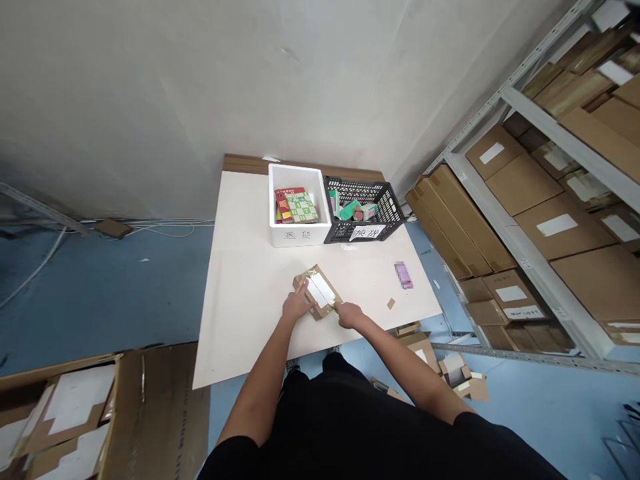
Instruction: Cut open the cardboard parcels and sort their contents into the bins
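White tabletop (pixel 240 293) carries small taped carton (pixel 323 290); seems light, stiff, best held at sides. Left hand (pixel 297 304) spreads over it; right hand's (pixel 349 315) grip closed, contents unclear.

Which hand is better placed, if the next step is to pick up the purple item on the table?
Probably the right hand: it is nearer to the purple item, on the same side of the small box. The left hand is farther away and rests on the box.
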`<state>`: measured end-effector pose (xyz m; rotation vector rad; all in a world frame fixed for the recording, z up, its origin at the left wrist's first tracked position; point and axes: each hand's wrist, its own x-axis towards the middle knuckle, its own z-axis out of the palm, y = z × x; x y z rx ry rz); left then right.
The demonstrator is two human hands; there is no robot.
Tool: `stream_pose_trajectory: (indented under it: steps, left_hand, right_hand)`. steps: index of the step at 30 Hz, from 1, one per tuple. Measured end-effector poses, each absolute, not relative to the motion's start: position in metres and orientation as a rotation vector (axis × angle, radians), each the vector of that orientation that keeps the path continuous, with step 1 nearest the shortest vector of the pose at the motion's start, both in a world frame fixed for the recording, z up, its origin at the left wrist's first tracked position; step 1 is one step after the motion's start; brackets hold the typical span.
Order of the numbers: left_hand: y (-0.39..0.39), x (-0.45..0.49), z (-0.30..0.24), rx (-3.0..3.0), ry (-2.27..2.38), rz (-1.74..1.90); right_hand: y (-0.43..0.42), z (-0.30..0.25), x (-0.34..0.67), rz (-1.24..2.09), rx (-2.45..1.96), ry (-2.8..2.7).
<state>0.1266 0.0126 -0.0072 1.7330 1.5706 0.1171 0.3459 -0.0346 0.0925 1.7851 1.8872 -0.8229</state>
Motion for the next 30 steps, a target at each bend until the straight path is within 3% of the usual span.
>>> stream_pose_trajectory:
  steps: [3,9,13,20,23,26,30]
  left_hand:
    - [0.004,0.146,-0.005,1.725,1.658,0.155]
    - [-0.024,0.246,0.003,1.555,2.013,0.251]
    - [-0.052,0.301,0.008,1.464,1.935,0.213]
    - [-0.057,0.271,0.019,1.643,2.002,0.233]
    - [-0.031,0.259,0.021,1.908,1.807,0.161]
    - [-0.013,0.266,0.016,2.074,1.534,-0.040]
    - [-0.017,0.289,0.002,2.063,1.607,-0.109]
  right_hand:
    - [-0.042,0.103,0.373,-0.816,1.740,1.877]
    - [-0.057,0.098,0.437,-0.859,2.322,1.813]
    - [-0.059,0.077,0.467,-1.016,2.565,1.761]
    - [-0.042,0.062,0.504,-1.279,2.604,1.757]
    - [-0.038,0.062,0.512,-1.383,2.561,1.752]
    - [-0.037,0.063,0.515,-1.403,2.494,1.782]
    - [-0.033,0.067,0.519,-1.328,2.396,1.859]
